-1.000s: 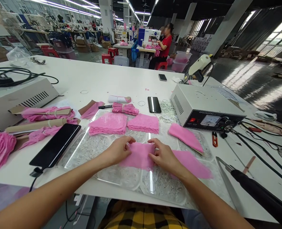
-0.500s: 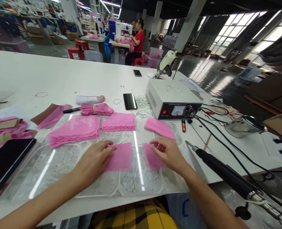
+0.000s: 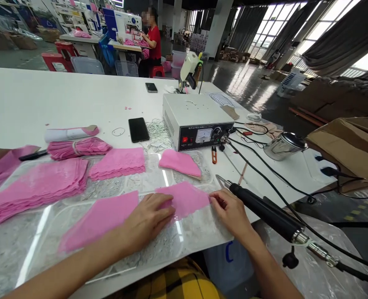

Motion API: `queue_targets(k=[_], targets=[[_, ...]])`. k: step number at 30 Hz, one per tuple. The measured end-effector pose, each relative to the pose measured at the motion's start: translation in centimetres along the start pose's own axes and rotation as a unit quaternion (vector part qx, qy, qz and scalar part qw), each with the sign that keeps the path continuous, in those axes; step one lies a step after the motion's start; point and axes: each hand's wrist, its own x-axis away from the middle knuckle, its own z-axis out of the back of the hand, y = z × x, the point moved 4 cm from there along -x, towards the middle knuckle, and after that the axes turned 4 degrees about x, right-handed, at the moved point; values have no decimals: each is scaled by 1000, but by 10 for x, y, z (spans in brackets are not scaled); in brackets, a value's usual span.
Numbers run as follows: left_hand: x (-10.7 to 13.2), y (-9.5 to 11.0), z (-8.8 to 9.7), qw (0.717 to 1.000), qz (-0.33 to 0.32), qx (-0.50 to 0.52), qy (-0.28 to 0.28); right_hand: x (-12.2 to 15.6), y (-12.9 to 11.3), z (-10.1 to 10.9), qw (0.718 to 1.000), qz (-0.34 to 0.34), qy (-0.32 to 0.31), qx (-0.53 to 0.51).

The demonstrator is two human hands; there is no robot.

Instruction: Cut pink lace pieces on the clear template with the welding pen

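A pink fabric piece (image 3: pixel 188 200) with a scalloped lower edge lies flat on the clear plastic-covered board (image 3: pixel 199 226). On its left end rests my left hand (image 3: pixel 152 214), fingers stretched out over the cloth. My right hand (image 3: pixel 230 209) pinches the tip of its right end between thumb and fingers. A second pink fabric piece (image 3: pixel 104 218) lies to the left, partly under my left forearm. Behind are a large stack of pink pieces (image 3: pixel 43 182), a smaller stack (image 3: pixel 118 162) and a curved pink piece with a brown edge below it (image 3: pixel 180 162).
A black pen-like tool (image 3: pixel 264 209) on a cable lies close to my right hand. Beyond stand a white control box (image 3: pixel 199 120), orange snips (image 3: pixel 214 155), a phone (image 3: pixel 138 129) and a glass jar (image 3: pixel 285 146). A person in red (image 3: pixel 152 41) sits at a sewing machine.
The view has turned right, so everything sits further left. My left hand has moved off the left piece onto the right one. My right hand has shifted to that piece's right end.
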Motion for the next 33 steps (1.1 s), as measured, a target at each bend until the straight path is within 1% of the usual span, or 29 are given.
queue_targets(k=[4,6,9,12,15,20,26,30,33], targets=[[7,16,-9,997,-64,-52,6,-4,2,1,998,-18,-44,-35],[13,20,-14,993,-80,-84,8,-6,2,1,997,-17,-60,-40],[21,18,-18,991,-67,-113,25,-9,-1,-1,997,-15,-72,-27],[25,16,-18,991,-52,-113,40,-11,-3,-5,997,-10,-77,-15],[28,16,-16,992,-55,-110,41,-11,-6,-6,997,4,-76,-9],[32,14,-12,994,-47,-98,31,-11,-8,-4,997,9,-73,-25],[36,12,-9,995,-42,-82,21,-10,-5,-3,996,-12,-84,-15],[37,10,-9,994,-53,-92,5,-9,-3,-4,995,-25,-97,-7],[37,9,-7,993,-64,-97,-17,-10,-3,-3,995,-23,-93,-5]])
